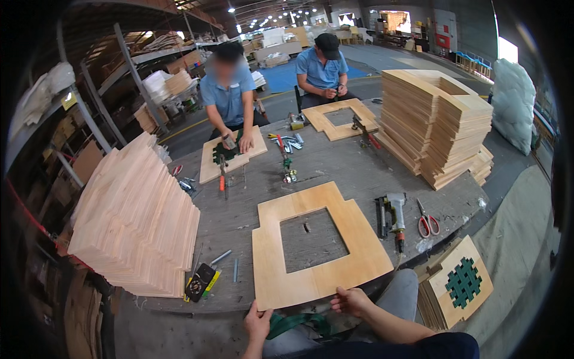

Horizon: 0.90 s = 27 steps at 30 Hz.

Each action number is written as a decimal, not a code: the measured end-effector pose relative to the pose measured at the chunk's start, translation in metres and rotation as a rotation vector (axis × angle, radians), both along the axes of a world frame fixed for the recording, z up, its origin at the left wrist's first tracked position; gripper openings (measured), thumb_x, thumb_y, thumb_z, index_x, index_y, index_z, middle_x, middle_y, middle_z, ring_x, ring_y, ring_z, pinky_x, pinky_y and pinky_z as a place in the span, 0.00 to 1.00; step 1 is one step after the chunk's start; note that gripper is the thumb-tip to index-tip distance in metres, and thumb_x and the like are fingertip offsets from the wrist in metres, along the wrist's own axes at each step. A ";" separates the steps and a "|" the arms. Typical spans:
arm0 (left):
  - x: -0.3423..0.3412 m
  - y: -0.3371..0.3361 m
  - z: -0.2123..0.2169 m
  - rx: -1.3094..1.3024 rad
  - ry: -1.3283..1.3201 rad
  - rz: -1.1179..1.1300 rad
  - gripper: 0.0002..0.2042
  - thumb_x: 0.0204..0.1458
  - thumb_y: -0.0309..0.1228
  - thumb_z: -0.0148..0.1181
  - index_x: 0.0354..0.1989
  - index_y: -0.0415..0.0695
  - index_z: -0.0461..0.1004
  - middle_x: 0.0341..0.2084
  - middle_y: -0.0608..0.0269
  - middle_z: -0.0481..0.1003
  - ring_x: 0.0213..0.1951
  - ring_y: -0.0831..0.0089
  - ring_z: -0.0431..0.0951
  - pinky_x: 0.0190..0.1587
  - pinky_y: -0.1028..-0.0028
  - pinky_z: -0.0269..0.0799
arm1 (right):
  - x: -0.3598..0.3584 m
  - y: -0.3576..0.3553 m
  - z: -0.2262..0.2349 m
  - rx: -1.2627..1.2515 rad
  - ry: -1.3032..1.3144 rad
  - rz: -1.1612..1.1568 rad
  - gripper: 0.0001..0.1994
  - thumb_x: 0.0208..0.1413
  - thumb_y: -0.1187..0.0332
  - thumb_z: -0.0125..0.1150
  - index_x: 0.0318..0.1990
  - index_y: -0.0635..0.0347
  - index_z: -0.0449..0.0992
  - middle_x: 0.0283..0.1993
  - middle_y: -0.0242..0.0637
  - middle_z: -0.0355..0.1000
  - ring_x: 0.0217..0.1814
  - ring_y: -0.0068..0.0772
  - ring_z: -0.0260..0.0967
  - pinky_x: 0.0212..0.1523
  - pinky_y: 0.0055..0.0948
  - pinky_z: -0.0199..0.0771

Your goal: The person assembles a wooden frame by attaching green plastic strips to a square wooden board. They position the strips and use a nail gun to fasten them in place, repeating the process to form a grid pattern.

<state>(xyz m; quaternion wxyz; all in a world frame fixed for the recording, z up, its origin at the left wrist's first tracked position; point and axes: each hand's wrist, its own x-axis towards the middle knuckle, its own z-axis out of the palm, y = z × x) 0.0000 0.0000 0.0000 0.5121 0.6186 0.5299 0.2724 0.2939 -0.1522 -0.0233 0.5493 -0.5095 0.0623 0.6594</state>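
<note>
A pale plywood seat panel (269, 233) with a large square opening lies on the grey table in front of me, its near edge overhanging my lap. My left hand (257, 323) grips its near left corner, thumb on top. At the near edge, further right, my right hand (354, 301) is closed with its fingers curled at the rim. Dark green webbing straps (299, 325) lie across my lap just below the panel. To the right of the panel are a nail gun (395, 212) with its hose fitting and red-handled scissors (428, 222).
Tall stacks of plywood panels stand at left (137, 221) and far right (433, 119). A finished panel with woven green webbing (463, 282) tops a low pile beside my knee. A black-and-yellow tape measure (202, 281) lies left. Two co-workers (230, 90) work across the table (239, 206).
</note>
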 end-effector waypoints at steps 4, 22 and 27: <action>0.010 0.004 0.017 0.087 0.040 0.004 0.26 0.58 0.22 0.65 0.65 0.42 0.68 0.40 0.57 0.85 0.40 0.78 0.84 0.44 0.77 0.75 | 0.004 0.014 0.011 -0.005 -0.078 -0.026 0.15 0.71 0.58 0.55 0.46 0.63 0.74 0.36 0.44 0.79 0.31 0.37 0.78 0.34 0.40 0.82; 0.004 -0.011 0.035 0.005 0.307 -0.038 0.38 0.51 0.35 0.74 0.71 0.40 0.64 0.28 0.58 0.82 0.29 0.75 0.80 0.35 0.72 0.75 | 0.016 0.001 0.019 -0.098 -0.410 0.253 0.20 0.71 0.53 0.55 0.36 0.64 0.76 0.24 0.36 0.75 0.19 0.27 0.70 0.22 0.27 0.73; 0.049 0.020 0.068 0.216 0.208 -0.142 0.23 0.52 0.35 0.73 0.55 0.37 0.80 0.16 0.57 0.74 0.21 0.77 0.75 0.26 0.71 0.70 | 0.100 0.070 0.074 0.173 -0.689 0.678 0.16 0.69 0.54 0.59 0.44 0.60 0.79 0.33 0.35 0.79 0.29 0.24 0.77 0.34 0.27 0.81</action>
